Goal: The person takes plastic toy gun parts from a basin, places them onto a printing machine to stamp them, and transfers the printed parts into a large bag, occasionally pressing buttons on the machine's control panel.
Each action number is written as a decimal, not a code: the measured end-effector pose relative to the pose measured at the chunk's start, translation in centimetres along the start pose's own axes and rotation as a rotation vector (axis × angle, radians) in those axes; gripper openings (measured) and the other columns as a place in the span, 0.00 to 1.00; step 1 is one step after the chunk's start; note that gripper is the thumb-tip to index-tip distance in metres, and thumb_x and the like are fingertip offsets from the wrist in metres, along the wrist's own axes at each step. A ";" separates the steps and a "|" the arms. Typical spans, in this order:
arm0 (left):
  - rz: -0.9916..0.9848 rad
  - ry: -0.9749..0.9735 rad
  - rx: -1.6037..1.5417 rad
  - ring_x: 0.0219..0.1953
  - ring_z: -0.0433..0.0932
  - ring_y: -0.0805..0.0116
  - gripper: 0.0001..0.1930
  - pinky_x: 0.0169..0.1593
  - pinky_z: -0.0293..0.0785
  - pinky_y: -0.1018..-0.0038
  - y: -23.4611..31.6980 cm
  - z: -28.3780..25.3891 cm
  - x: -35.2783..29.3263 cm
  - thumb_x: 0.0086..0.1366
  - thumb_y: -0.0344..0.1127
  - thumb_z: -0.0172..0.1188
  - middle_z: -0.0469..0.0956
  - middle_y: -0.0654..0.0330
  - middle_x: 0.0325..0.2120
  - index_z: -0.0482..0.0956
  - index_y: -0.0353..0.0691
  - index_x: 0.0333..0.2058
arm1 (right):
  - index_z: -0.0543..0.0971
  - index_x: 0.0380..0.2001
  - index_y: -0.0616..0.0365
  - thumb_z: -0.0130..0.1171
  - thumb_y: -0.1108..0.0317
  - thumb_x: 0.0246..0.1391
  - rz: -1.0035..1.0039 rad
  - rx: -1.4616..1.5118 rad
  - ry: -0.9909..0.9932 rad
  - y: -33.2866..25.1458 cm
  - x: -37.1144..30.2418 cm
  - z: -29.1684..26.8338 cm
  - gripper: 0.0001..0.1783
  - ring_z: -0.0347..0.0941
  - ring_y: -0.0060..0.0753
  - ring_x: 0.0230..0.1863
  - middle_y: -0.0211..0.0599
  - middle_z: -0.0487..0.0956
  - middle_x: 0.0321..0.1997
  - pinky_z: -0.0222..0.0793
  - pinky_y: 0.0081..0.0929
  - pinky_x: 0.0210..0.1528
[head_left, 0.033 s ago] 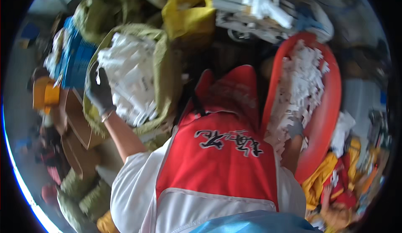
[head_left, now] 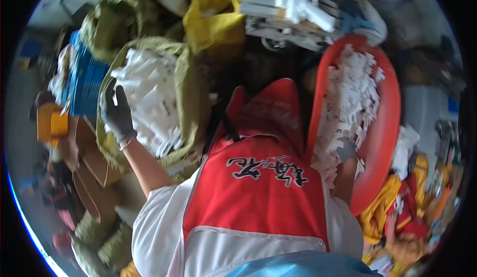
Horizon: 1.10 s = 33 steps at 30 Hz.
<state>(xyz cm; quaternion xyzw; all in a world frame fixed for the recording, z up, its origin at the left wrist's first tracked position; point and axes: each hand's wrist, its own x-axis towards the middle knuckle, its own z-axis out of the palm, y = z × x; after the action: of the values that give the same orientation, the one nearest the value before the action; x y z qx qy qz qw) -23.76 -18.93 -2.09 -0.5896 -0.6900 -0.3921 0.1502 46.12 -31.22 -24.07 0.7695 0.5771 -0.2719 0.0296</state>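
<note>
My left hand [head_left: 117, 114], in a grey glove, is at the left rim of a woven green sack [head_left: 193, 95] filled with white plastic pieces [head_left: 149, 85]. Its fingers are apart, with white showing in the gap between them. On the other side, my right hand [head_left: 347, 150], also gloved in grey, reaches into a long red tub [head_left: 386, 145]. Small white pieces [head_left: 353, 90] heap up in this tub, and the hand touches those near its closer end. The right fingers are blurred and partly hidden among the pieces.
A yellow bag [head_left: 213, 28] and another green sack [head_left: 112, 23] stand at the back. Left of the sack are a blue crate [head_left: 89, 85] and cardboard [head_left: 92, 150]. White parts [head_left: 308, 8] lie on a grey slatted stack behind the tub. Yellow and red cloth [head_left: 405, 202] lies at right.
The view has tilted slightly, so the sack and tub sit a little differently in it. Both hands stay at their places, the left at the sack, the right in the tub.
</note>
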 end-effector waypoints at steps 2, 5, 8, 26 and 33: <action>0.041 -0.070 -0.069 0.44 0.78 0.67 0.12 0.48 0.73 0.73 2.2 1.8 1.0 0.64 0.30 0.56 0.79 0.56 0.44 0.78 0.36 0.46 | 0.76 0.45 0.54 0.60 0.76 0.38 0.136 0.013 -0.029 -2.0 -1.0 -1.4 0.24 0.69 0.49 0.54 0.47 0.74 0.51 0.65 0.34 0.56; 0.057 -0.128 -0.208 0.45 0.78 0.65 0.12 0.49 0.71 0.73 5.1 5.1 2.4 0.64 0.29 0.55 0.79 0.55 0.43 0.78 0.36 0.45 | 0.75 0.48 0.58 0.57 0.72 0.40 0.060 -0.118 -0.127 -2.5 -0.8 -2.8 0.26 0.69 0.55 0.52 0.54 0.72 0.50 0.67 0.38 0.53; 0.184 -0.190 -0.274 0.46 0.77 0.60 0.13 0.52 0.69 0.69 8.5 6.6 3.4 0.62 0.31 0.58 0.79 0.55 0.43 0.78 0.36 0.45 | 0.73 0.51 0.58 0.61 0.72 0.41 -0.090 0.003 0.155 -3.8 -1.6 -6.0 0.28 0.70 0.53 0.51 0.52 0.72 0.49 0.68 0.38 0.52; 0.232 -0.437 -0.572 0.43 0.79 0.62 0.11 0.47 0.73 0.72 16.2 11.7 5.7 0.60 0.29 0.58 0.80 0.53 0.40 0.79 0.35 0.41 | 0.72 0.50 0.58 0.60 0.74 0.43 0.193 0.931 0.419 -4.5 -1.2 0.4 0.26 0.72 0.49 0.48 0.48 0.75 0.45 0.68 0.38 0.50; 0.394 -0.493 -0.600 0.42 0.79 0.57 0.13 0.46 0.73 0.70 20.7 15.6 7.9 0.59 0.34 0.60 0.80 0.53 0.40 0.79 0.39 0.42 | 0.72 0.49 0.57 0.59 0.76 0.42 0.111 0.272 0.386 -5.3 -1.4 -0.3 0.25 0.70 0.51 0.50 0.45 0.71 0.50 0.68 0.38 0.51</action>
<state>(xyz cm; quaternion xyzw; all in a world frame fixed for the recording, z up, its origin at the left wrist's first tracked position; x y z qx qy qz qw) -2.57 -2.31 0.65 -0.8036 -0.4350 -0.3865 -0.1251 41.18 -30.55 -21.75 0.8347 0.4869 -0.1931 -0.1700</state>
